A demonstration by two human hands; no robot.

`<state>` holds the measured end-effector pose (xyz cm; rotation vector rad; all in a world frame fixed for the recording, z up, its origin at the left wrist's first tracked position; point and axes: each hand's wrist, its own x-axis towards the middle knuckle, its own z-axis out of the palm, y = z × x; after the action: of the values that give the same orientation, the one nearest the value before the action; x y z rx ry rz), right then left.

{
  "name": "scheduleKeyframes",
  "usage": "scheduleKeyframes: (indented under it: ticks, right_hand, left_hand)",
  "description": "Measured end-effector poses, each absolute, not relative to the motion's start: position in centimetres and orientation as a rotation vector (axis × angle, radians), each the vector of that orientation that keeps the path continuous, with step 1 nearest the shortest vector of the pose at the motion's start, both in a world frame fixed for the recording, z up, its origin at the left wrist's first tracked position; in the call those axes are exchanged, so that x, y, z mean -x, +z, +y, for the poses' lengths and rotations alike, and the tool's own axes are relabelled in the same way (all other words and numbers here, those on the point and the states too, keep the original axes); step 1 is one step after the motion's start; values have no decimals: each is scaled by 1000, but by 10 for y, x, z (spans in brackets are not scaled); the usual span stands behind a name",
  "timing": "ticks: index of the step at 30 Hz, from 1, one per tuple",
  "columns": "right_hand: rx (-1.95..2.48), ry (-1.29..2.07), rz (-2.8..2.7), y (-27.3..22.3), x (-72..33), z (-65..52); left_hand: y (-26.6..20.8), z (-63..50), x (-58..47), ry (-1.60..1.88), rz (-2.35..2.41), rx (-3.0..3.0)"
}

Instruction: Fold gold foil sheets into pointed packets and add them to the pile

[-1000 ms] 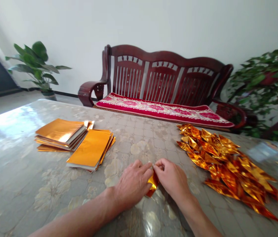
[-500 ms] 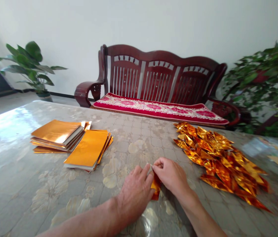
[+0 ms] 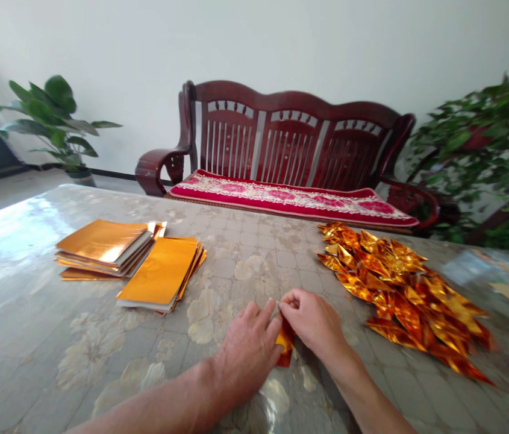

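Observation:
Between my two hands, low in the middle of the view, lies a sheet of gold foil paper (image 3: 285, 349), partly folded and mostly covered by my fingers. My left hand (image 3: 252, 337) presses on it from the left, fingers bent over its upper part. With thumb and forefinger together, my right hand (image 3: 311, 319) pinches the sheet's far corner. To the left are two stacks of flat gold foil paper, a darker stack (image 3: 103, 238) and a nearer stack (image 3: 161, 271). A heap of folded foil pieces (image 3: 394, 289) spreads to the right of my right hand.
The table (image 3: 245, 235) has a shiny, flower-patterned cover. Clear plastic wrapping (image 3: 480, 265) lies at its right side. Beyond the far edge stands a dark red wooden bench (image 3: 276, 138) with a red and white cushion (image 3: 281, 196). Leafy plants (image 3: 59, 120) flank it.
Almost nothing differs. Both hands stay on the foil sheet in nearly the same place, and the whole view has shifted very slightly.

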<state>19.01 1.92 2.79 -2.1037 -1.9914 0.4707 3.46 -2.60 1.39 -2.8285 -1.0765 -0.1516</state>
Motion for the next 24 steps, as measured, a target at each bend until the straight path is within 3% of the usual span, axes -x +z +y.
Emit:
scheduleKeyframes:
  ticks: [24]
  right_hand:
    - [2124,428,-2019,27,-187,17]
  left_hand:
    - [8,-24,-34,-113,-1043,2807]
